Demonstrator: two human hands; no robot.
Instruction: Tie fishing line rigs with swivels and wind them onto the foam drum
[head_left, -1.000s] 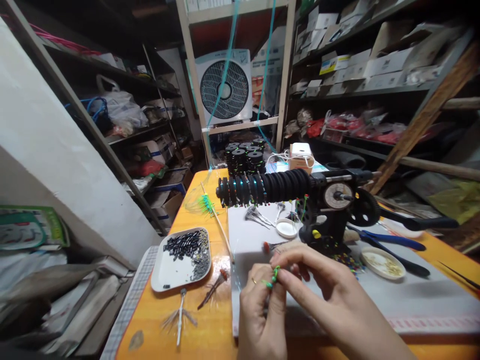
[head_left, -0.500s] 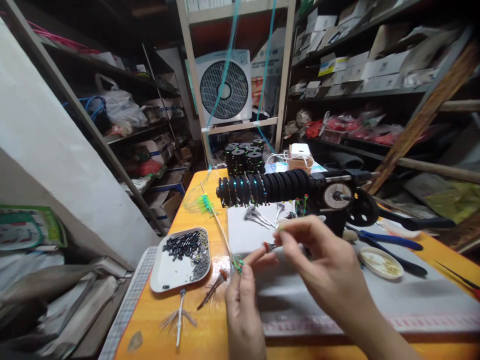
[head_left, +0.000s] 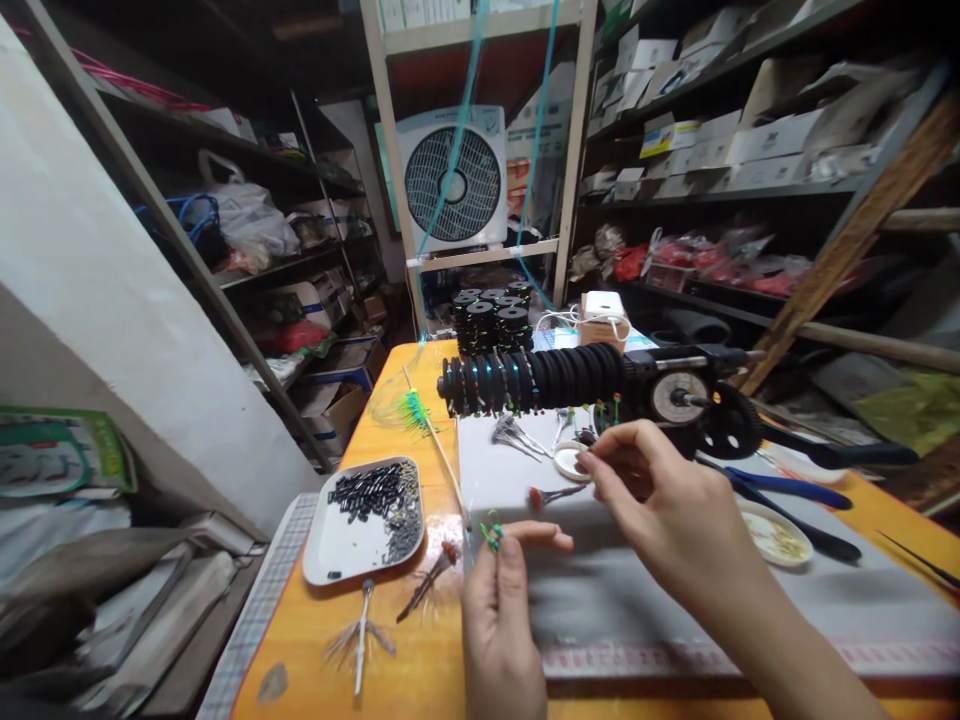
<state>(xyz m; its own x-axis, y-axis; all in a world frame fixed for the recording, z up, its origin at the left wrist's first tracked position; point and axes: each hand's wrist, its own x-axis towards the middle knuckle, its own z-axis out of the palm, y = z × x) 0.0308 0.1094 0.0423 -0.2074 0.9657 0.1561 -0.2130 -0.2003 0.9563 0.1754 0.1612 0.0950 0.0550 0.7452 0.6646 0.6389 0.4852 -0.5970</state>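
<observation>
My left hand (head_left: 502,610) is pinched, thumb against fingers, on a small green and teal piece with thin curling strands (head_left: 493,532); its forefinger side points right. Over the white board, my right hand (head_left: 667,500) has thumb and fingertips together, and anything between them is too small to make out. Just by these fingertips is a small round white dish (head_left: 571,460). A bundle of stems with an orange-red tip (head_left: 551,496) lies between the hands, its dark end near my right fingers. A thin stick with green bristly strands (head_left: 435,440) rests beyond my left hand.
A white tray of black and grey small parts (head_left: 322,545) stands left. Two stem bundles (head_left: 427,582) lie before it. Behind the hands is a black ribbed roller machine (head_left: 532,380). Pliers with blue and black handles (head_left: 795,490) and an oval dish (head_left: 776,535) are right.
My right hand has drawn away from the left and lowered toward the small round dish. My left fingers have straightened to the right, and the green piece stays in their pinch.
</observation>
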